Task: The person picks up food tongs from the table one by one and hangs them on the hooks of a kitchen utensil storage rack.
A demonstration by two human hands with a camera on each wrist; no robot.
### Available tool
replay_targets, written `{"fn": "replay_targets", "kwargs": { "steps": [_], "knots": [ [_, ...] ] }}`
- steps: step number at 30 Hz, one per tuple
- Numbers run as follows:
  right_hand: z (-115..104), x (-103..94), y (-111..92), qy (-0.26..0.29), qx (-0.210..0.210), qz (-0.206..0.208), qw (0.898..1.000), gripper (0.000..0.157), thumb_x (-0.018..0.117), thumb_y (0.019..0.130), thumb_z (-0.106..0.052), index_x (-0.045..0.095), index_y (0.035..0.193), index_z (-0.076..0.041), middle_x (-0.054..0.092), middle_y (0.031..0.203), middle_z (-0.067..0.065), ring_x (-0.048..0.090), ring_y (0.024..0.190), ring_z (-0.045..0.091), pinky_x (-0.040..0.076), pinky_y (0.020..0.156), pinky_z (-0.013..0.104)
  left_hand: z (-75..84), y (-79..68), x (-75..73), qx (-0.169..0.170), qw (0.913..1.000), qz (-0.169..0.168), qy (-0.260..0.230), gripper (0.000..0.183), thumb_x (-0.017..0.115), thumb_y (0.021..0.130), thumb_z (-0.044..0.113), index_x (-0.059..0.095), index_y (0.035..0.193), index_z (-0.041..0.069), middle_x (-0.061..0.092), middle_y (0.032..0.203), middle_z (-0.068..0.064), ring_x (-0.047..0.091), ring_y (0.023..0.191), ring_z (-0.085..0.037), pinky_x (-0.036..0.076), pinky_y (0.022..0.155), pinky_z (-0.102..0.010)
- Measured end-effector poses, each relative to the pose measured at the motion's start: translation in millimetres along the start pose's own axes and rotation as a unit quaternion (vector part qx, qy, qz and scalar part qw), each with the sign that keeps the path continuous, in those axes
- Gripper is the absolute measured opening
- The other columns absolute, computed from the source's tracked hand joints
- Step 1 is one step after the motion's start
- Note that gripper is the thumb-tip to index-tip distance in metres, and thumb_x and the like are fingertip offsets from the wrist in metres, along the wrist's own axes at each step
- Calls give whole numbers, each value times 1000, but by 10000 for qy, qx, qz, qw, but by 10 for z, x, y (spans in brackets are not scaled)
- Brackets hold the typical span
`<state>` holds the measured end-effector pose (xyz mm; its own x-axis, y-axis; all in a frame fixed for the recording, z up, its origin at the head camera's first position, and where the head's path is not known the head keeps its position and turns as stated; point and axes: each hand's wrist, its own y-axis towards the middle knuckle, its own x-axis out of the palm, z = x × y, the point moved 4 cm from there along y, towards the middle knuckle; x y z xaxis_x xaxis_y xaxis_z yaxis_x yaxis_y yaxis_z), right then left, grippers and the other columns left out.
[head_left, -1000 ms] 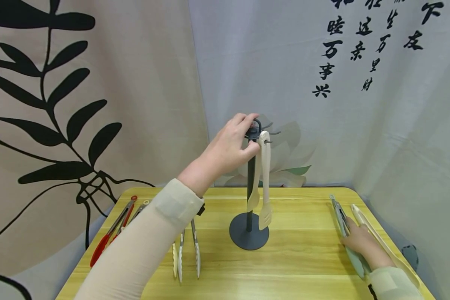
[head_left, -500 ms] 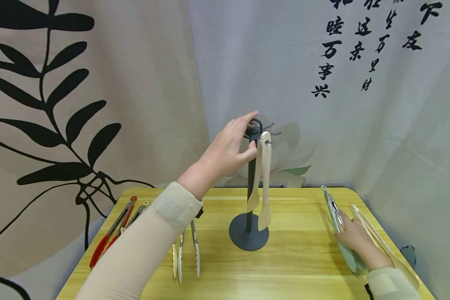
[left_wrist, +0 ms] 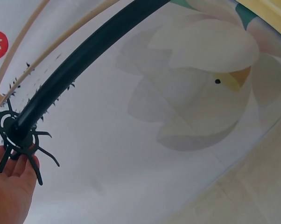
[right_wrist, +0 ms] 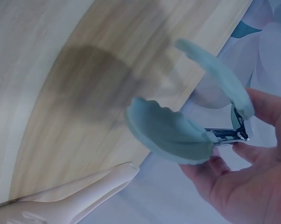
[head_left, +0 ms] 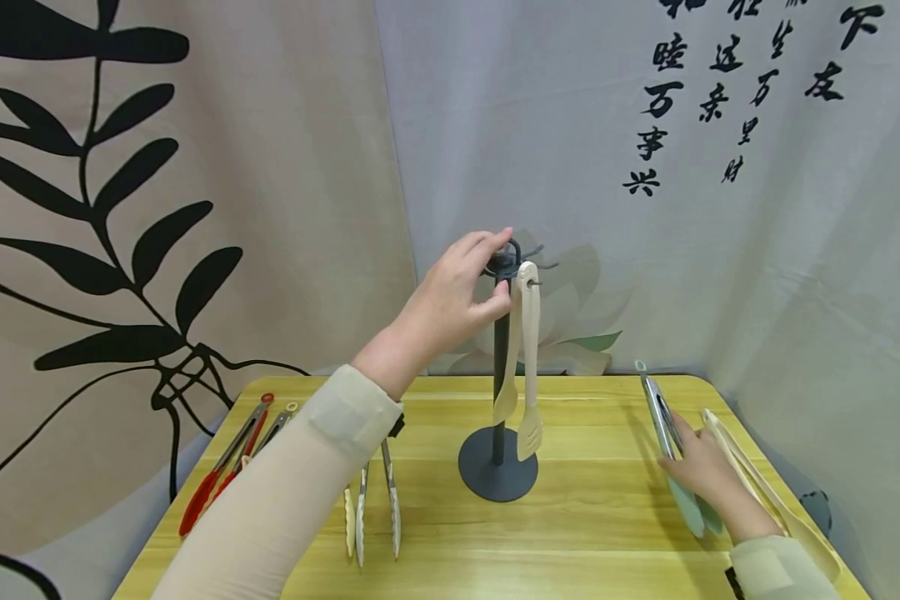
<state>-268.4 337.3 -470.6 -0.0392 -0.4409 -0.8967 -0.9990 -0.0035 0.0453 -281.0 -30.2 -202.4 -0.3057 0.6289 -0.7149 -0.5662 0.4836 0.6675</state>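
My left hand (head_left: 446, 304) grips the top of a dark utensil stand (head_left: 498, 479), its fingers and thumb about the hooked ring. The left wrist view shows fingers at the stand's hook ring (left_wrist: 23, 133). From one hook hang two cream utensils, a slotted turner (head_left: 529, 433) and a spoon-like one (head_left: 506, 404) behind it. Over the table's right side, my right hand (head_left: 708, 471) holds metal tongs (head_left: 656, 410) with mint-green heads pointing toward me. In the right wrist view the two scalloped heads (right_wrist: 166, 133) stand apart, and fingers and thumb bracket the tongs.
Red-tipped tongs (head_left: 201, 502) lie at the table's left, partly behind my left sleeve (head_left: 307, 483). Beside them are tongs with pale tips (head_left: 394, 517). Long cream utensils (head_left: 802, 529) lie along the right edge of the wooden table (head_left: 585, 533). A printed curtain (head_left: 307, 167) hangs behind.
My right hand has moved left and slightly away from me with the green-headed tongs, away from the cream utensils. My left hand stays at the stand's top, with only slight finger shifts.
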Motion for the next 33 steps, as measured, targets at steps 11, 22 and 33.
{"fn": "replay_targets", "kwargs": {
  "steps": [11,22,33],
  "knots": [
    [-126,-29,0,139,-162,307,9993,87,66,85,-21,12,151,-2,38,115,40,53,89,46,47,63,48,1,21,-14,-127,9998,-51,111,59,51,89,23,38,145,13,53,126,-4,47,117,-16,42,100,-31],
    [-308,-90,-31,239,-292,718,9967,87,65,88,-22,8,153,-12,38,118,36,51,89,42,45,61,45,-7,14,-8,-41,9999,76,-67,57,52,89,21,40,144,13,47,126,-5,49,104,-14,46,89,-28],
    [-505,-170,-25,544,-583,1151,9901,83,65,89,-19,13,153,-12,38,120,32,45,101,42,44,72,53,-8,7,7,-82,9999,106,-57,57,52,89,22,41,144,15,47,122,-5,48,96,-13,46,82,-27]
  ]
}}
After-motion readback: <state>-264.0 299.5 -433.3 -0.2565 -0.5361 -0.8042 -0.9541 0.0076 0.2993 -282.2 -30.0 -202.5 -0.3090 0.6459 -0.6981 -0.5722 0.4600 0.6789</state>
